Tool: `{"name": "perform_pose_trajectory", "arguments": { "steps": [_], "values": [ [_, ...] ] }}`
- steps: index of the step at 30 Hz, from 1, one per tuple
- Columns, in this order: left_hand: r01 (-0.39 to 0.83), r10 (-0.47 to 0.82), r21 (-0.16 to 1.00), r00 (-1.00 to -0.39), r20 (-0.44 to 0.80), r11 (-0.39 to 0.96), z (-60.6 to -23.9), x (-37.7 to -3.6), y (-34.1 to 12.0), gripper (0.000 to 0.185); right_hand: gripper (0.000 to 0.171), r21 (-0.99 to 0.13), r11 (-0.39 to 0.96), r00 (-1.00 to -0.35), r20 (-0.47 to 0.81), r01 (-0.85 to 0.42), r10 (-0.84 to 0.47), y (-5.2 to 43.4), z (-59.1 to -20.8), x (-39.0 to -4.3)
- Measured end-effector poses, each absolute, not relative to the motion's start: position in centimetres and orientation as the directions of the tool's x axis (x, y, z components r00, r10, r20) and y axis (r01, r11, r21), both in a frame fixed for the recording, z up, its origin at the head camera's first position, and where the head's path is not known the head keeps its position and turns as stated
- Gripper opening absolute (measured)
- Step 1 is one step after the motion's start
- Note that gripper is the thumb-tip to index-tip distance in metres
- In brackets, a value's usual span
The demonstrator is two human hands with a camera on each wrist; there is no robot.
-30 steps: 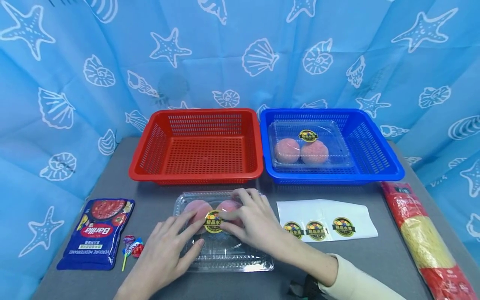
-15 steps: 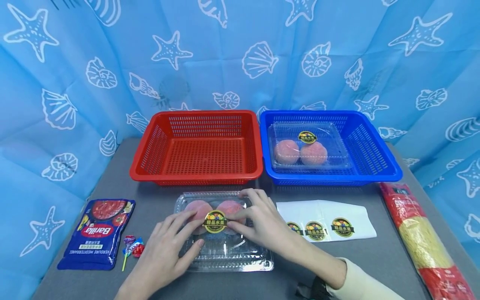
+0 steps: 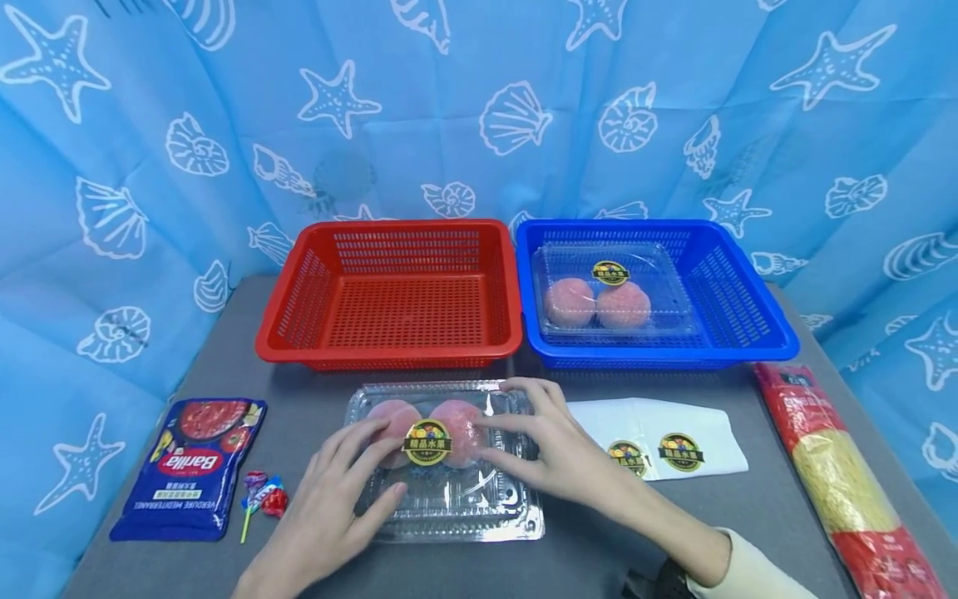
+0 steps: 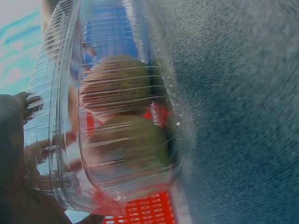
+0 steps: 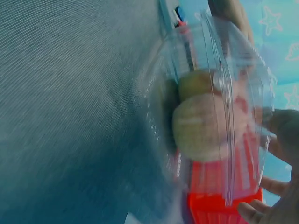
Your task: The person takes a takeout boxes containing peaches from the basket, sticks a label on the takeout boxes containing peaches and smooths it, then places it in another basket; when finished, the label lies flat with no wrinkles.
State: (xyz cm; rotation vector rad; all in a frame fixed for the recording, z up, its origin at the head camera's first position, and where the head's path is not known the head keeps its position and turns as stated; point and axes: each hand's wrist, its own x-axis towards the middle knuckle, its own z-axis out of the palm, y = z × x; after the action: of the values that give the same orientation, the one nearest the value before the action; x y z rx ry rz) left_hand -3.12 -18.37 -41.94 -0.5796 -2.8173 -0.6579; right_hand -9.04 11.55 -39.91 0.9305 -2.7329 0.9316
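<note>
A clear plastic clamshell box, lid down, lies on the grey table before me with two peaches showing through it. On its lid is a round black-and-gold sticker. My left hand rests over the box's left side, fingertips at the sticker's left edge and thumb above the lid's near half. Over the right side of the lid, my right hand has its fingers spread and apart from the sticker. In the right wrist view, the fingers stand beside the lid, with the peaches visible inside.
Behind the box stand a red basket and a blue basket, which holds another stickered peach box. A white sticker sheet and noodle pack lie right. Left are a Barilla pouch and lollipops.
My right hand has drawn off the sticker toward the right, its fingers spreading and now partly covering the sticker sheet. The left hand has stayed nearly still on the lid.
</note>
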Motion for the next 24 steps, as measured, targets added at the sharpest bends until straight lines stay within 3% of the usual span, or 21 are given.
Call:
{"name": "perform_pose_trajectory", "arguments": {
  "steps": [8, 16, 20, 24],
  "values": [
    [0.347, 0.260, 0.483, -0.936, 0.239, 0.804, -42.4, -2.9, -18.4, 0.059, 0.036, -0.581, 0.624, -0.843, 0.240, -0.522, -0.481, 14.0, -40.1, -9.0],
    [0.160, 0.192, 0.720, -0.981, 0.038, 0.675, -42.8, -2.6, -19.3, 0.110, 0.041, -0.482, 0.681, -0.819, 0.467, -0.551, -0.333, 20.4, -37.8, -11.0],
    [0.142, 0.211, 0.778, -0.977, 0.013, 0.612, -42.8, -2.7, -19.8, 0.110, 0.049, -0.501, 0.758, -0.860, 0.488, -0.417, -0.151, 26.6, -36.5, -13.4],
    [0.152, 0.209, 0.802, -0.977, 0.035, 0.578, -43.3, -2.4, -20.2, 0.107, 0.078, -0.511, 0.847, -0.946, 0.324, -0.147, 0.031, 33.6, -36.4, -15.2]
  ]
}}
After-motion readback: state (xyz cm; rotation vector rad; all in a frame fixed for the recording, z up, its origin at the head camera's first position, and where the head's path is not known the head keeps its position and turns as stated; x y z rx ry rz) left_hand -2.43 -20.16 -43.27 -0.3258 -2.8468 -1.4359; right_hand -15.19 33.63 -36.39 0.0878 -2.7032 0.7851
